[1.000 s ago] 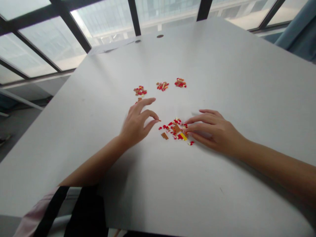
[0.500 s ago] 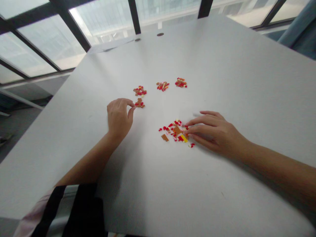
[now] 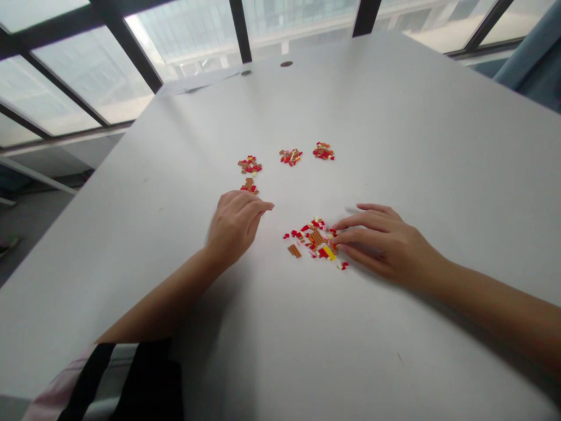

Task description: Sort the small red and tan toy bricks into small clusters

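A loose pile of small building bricks, red, brown, white and yellow, lies on the white table. My right hand rests at its right edge, fingers apart, the fingertips touching or just over the outermost bricks. Left of the pile, my left hand is above the table with its thumb and fingers drawn together; no brick shows at the tips. Just beyond that hand sits a small group of brown and red bricks, partly hidden by the knuckles. A flat brown brick lies at the pile's left edge.
Farther back, three small brick heaps stand in a row: a left heap, a middle heap and a right heap. Two round dark holes sit near the far table edge, before the windows. A blue curtain hangs at right.
My left hand has moved away from the small brown and red group, to the right and nearer to me. My right hand stays at the pile's edge.
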### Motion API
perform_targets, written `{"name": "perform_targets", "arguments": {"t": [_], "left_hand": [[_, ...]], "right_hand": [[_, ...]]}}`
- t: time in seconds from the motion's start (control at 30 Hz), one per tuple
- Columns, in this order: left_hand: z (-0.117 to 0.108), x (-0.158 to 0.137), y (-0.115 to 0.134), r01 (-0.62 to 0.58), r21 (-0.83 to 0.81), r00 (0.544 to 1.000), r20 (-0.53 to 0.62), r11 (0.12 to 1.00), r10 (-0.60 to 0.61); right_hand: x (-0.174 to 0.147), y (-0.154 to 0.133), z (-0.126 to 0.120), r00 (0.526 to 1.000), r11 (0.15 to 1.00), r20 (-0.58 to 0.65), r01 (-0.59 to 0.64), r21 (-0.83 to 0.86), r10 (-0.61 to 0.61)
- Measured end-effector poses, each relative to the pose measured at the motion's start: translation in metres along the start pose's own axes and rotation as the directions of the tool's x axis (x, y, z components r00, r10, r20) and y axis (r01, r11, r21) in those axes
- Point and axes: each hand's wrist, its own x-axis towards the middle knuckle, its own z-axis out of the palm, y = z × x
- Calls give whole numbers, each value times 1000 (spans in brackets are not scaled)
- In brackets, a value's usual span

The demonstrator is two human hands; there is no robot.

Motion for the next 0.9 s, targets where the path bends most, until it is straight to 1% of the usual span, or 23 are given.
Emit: {"name": "perform_targets", "arguments": {"t": [0.07,0.17,0.27,0.5,0.9], "left_hand": [[-1,2,7,-42,-56,999,12,998,43],[-4,4,17,-104,-165,991,71,981,117],[-5,6,24,-135,-208,981,110,969,161],[-2,6,27,-132,-187,981,114,973,155],[-3,4,28,-126,-255,978,130,959,163]], "right_hand": [[0,0,0,1000,1000,3,13,-11,-13],[1,0,-1,1000,999,5,24,-23,-24],[0,0,-1,1000,999,4,25,-21,-25],[-2,2,-1,999,999,22,40,-25,-39],[-1,2,-1,999,999,17,42,-33,-42]]}}
